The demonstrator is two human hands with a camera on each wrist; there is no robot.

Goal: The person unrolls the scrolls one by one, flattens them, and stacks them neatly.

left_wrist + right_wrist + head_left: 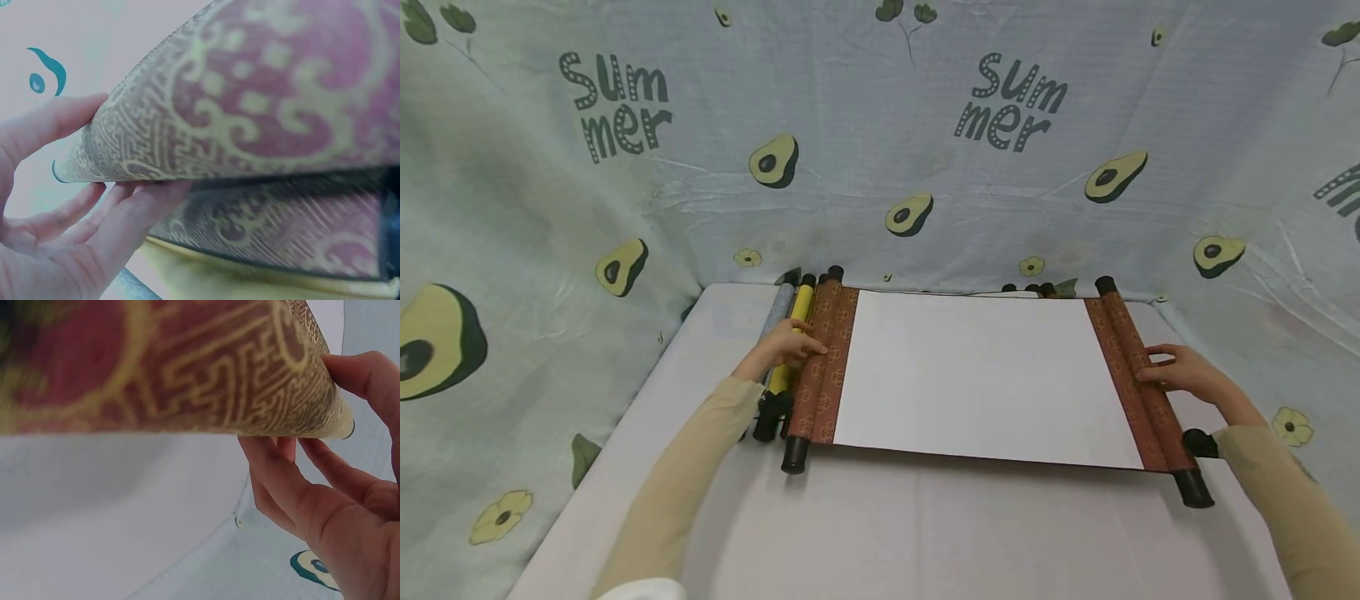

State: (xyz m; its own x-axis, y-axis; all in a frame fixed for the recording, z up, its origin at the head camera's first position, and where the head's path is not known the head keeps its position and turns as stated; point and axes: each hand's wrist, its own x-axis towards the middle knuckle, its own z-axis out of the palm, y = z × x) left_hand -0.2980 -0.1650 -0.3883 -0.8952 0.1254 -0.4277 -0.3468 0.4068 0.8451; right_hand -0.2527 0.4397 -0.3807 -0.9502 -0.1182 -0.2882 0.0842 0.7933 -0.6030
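Observation:
A scroll with a white blank sheet (pixel 977 375) and red-brown patterned ends is spread open between both hands. My left hand (pixel 786 343) grips its left roller (pixel 818 367), which has black end knobs. In the left wrist view, the thumb lies on the patterned cloth (pixel 250 94) and the other fingers reach underneath. My right hand (pixel 1183 375) holds the right roller (pixel 1138 367); in the right wrist view, the thumb is against the patterned roll (pixel 237 375) with fingers below. The sheet's front edge casts a shadow on the table.
Left of the scroll lie a yellow rolled scroll (pixel 782 377) and a grey-blue one (pixel 777 308). Dark knobs (pixel 1045 289) show behind the sheet's far edge. White cloth covers the table (pixel 970 533); an avocado-print curtain (pixel 850 100) surrounds it.

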